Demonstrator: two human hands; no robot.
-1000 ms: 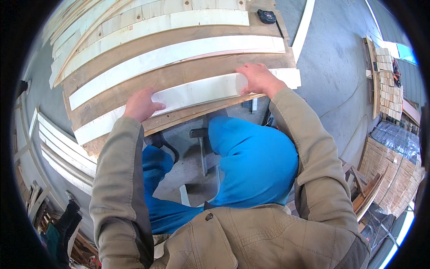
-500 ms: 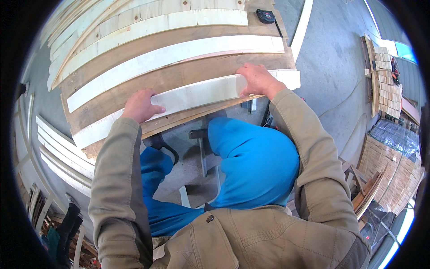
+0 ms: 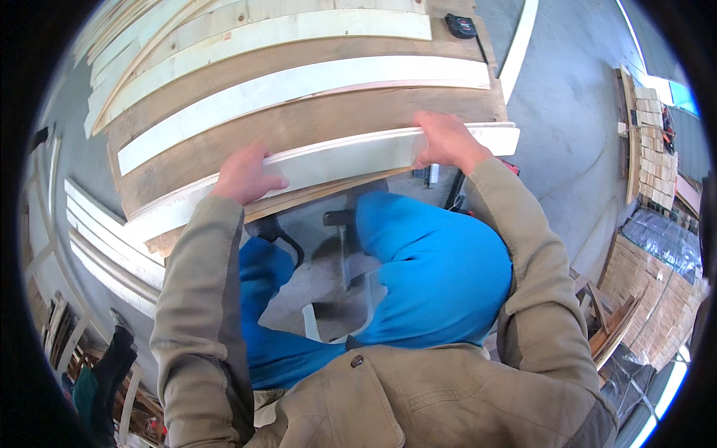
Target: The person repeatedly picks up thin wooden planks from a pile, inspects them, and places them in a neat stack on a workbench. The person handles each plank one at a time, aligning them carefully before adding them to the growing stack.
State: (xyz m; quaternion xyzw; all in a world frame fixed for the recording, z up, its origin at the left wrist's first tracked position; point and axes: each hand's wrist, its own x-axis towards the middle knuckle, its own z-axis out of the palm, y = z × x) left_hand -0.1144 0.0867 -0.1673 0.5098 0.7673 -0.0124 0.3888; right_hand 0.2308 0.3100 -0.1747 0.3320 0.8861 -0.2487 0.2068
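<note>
A long white-faced wooden strip (image 3: 343, 158) lies along the near edge of a brown wooden worktop (image 3: 314, 116), tilted so its broad face turns toward me. Around its left part my left hand (image 3: 250, 175) is closed, thumb on the near face and fingers over the upper edge. My right hand (image 3: 448, 140) grips the same strip toward its right end. A thin line along the top edge may be a second layer; I cannot tell. Farther back, apart from both hands, another white strip (image 3: 321, 84) lies flat.
Several pale boards (image 3: 261, 33) cover the worktop's far side, with a black tape measure (image 3: 461, 26) at the back right. Long white strips (image 3: 112, 246) lie at the left. Wrapped wood stacks (image 3: 650, 280) stand on the right. Under the worktop's near edge are my blue-trousered legs (image 3: 433, 269).
The strip has tipped up from lying flatter, its near face now turned more toward me. Both hands still hold it. The whole view has shifted slightly.
</note>
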